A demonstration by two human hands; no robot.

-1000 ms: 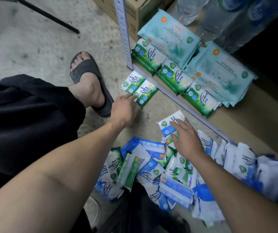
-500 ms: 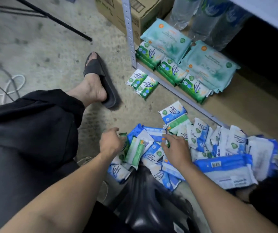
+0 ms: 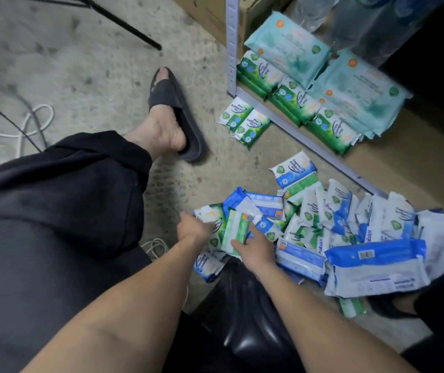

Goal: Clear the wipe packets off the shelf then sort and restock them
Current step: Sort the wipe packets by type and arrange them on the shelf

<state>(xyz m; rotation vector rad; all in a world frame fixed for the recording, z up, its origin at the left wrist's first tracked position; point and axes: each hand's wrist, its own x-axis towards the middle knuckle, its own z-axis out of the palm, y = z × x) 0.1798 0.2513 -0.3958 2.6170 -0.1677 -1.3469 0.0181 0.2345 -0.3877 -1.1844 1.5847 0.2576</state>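
A heap of blue and green wipe packets (image 3: 331, 224) lies on the concrete floor in front of the shelf. My right hand (image 3: 256, 249) grips a light green packet (image 3: 235, 228) at the heap's left end. My left hand (image 3: 192, 228) rests on a green-and-white packet (image 3: 217, 220) beside it. Two small green pine packets (image 3: 243, 122) lie side by side near the shelf post. On the bottom shelf board (image 3: 417, 157), green packets (image 3: 294, 100) stand in a row with large teal packs (image 3: 355, 90) behind them.
My sandalled foot (image 3: 172, 117) is stretched out left of the pine packets. A grey metal shelf post (image 3: 231, 44) and rail border the shelf. A cardboard box (image 3: 215, 14) and water bottles (image 3: 350, 17) stand behind. Cables (image 3: 16, 122) lie at far left.
My left hand came back from the two pine packets to the heap's left end. My right hand shifted left across the heap and took hold of a light green packet.
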